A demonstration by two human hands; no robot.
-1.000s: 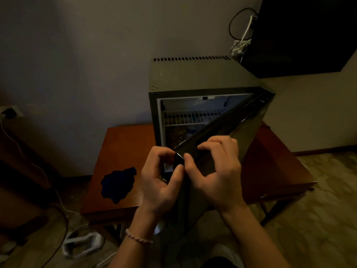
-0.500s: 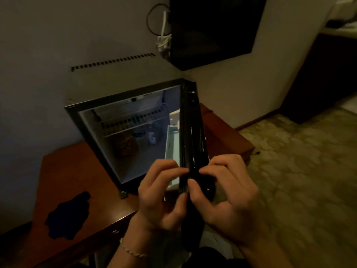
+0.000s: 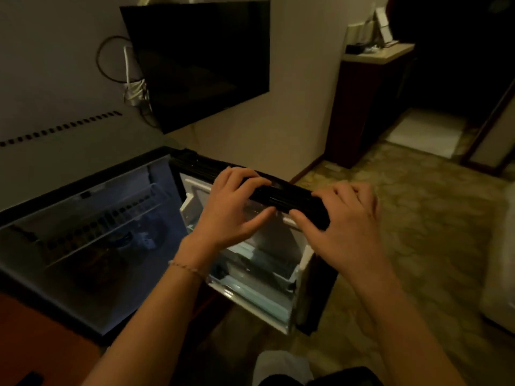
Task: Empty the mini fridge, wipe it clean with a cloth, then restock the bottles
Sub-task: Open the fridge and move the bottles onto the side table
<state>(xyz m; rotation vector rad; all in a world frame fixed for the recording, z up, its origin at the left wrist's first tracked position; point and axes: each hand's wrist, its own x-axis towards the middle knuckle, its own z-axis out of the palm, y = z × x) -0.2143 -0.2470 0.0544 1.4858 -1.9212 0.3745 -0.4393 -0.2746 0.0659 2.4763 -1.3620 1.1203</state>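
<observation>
At the right side of the mini fridge, the door stands swung wide, and both hands grip its dark top edge. The left hand has its fingers curled over the far side of the edge and its thumb pressed under the near side. The right hand sits just beside it toward the door's free end, its fingers hooked over the top and its thumb lying along the near face. A thin bracelet circles the left wrist.

Below the hands, the door's inner lining shows white racks with pale teal strips; what they hold is too blurred to make out. The fridge cavity is lit a dull blue, with a wire shelf across its upper part. Behind and under that shelf sit a few dim shapes, one with a pale label, perhaps bottles, but the dimness and blur keep me from telling how many or what kind. The fridge's left side is cut off by the picture's edge.

The fridge stands on a reddish wooden tabletop, of which only the near left corner shows; a dark scrap at the bottom left edge is cut off and cannot be identified. On the wall above hangs a dark television with cables dangling at its left. A dark cabinet stands against the right wall on patterned floor.
</observation>
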